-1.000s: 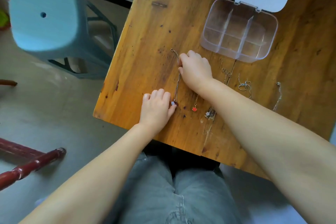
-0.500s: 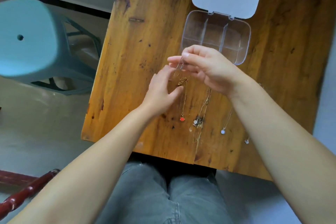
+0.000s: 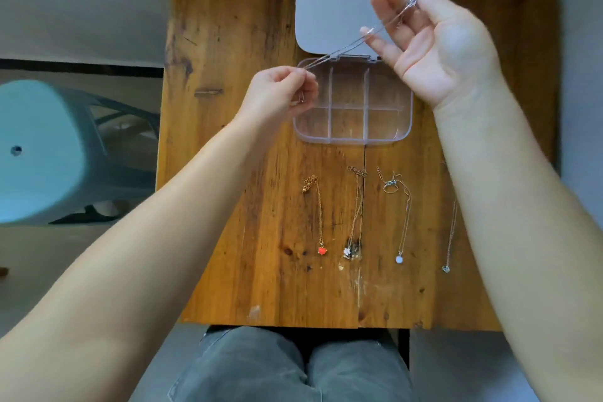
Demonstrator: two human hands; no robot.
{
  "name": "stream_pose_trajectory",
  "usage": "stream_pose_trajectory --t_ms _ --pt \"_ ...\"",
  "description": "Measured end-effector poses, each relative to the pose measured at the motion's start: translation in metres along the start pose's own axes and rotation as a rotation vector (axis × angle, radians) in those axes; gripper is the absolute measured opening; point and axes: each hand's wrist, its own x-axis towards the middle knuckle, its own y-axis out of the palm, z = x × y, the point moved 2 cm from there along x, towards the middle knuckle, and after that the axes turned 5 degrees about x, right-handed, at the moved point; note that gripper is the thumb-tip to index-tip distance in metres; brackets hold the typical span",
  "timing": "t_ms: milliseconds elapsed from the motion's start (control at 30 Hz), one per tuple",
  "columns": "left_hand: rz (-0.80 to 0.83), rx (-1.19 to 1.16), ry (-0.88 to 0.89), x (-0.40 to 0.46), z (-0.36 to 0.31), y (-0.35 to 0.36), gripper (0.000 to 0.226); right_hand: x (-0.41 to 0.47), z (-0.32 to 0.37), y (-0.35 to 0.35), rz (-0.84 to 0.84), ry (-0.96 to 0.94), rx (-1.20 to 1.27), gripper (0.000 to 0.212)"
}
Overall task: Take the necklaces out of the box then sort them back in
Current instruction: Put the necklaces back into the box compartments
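Note:
A thin silver necklace (image 3: 354,42) is stretched in the air between my two hands above the box. My left hand (image 3: 280,93) pinches its lower end beside the box's left edge. My right hand (image 3: 430,42) holds the upper end between thumb and fingers, palm facing me, over the lid. The clear plastic box (image 3: 404,132) lies open with several empty compartments, its grey lid (image 3: 326,6) flipped back. Several necklaces lie in a row on the wooden table (image 3: 235,238): a gold one with a red pendant (image 3: 322,250), one with a white flower pendant (image 3: 347,251), a silver one with a pale pendant (image 3: 399,259), one with a dark pendant (image 3: 445,268).
A teal plastic stool (image 3: 42,153) stands on the floor left of the table. My knees in grey jeans (image 3: 293,369) sit under the table's near edge. The far right necklace is partly hidden by my right forearm.
Both hands lifted the silver necklace off the table and rose from the row up over the box, pulling the chain taut. The view shifted so the table sits square.

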Motion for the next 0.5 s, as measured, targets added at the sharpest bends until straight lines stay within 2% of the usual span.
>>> stream_pose_trajectory --t_ms 100,200,333,400,500 --pt "-0.051 0.049 -0.091 0.023 -0.003 0.01 0.017 0.016 -0.025 -0.001 -0.055 0.031 -0.156 0.014" --pt "-0.073 -0.001 -0.153 0.035 -0.003 0.013 0.013 0.031 -0.053 -0.006 -0.114 0.1 -0.292 0.02" --pt "-0.088 0.021 -0.135 0.035 0.003 0.011 0.015 0.041 -0.074 -0.014 -0.156 0.153 -0.525 0.019" --pt "-0.104 0.108 -0.07 0.027 0.008 0.005 0.019 0.041 -0.076 -0.018 -0.141 0.122 -0.763 0.016" --pt "-0.069 0.208 -0.011 0.002 0.025 -0.004 0.025 0.033 -0.067 -0.025 -0.119 -0.034 -1.108 0.024"
